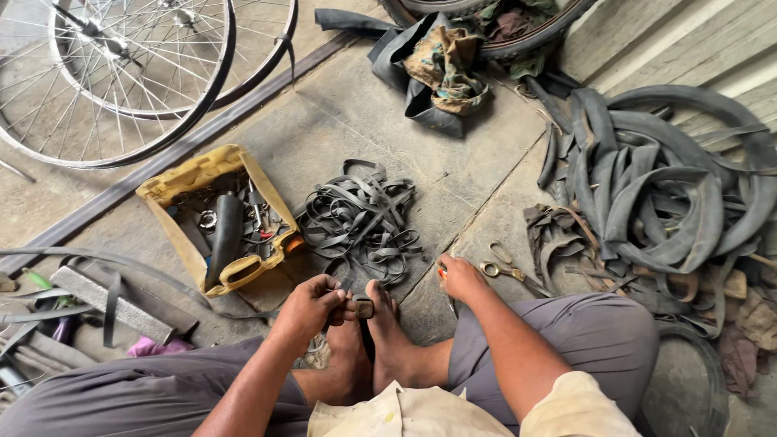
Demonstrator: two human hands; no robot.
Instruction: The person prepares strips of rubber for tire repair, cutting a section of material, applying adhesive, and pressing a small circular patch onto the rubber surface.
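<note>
I sit on a concrete floor with both bare feet [380, 340] in front of me. My left hand [312, 307] pinches a black rubber strip with a small patch [365, 308] that lies over my feet. My right hand [459, 277] rests on the floor to the right, fingers closed around a small red-orange object, beside a pair of scissors [503, 266]. A heap of thin black rubber strips [360, 222] lies just beyond my feet.
A yellow tray [182, 182] of tools stands at left. Two spoked bicycle wheels [121, 73] lie at the top left. Piled inner tubes [655, 194] fill the right side. A rag on tubes [441, 69] sits at the top, a file-like bar [113, 303] at left.
</note>
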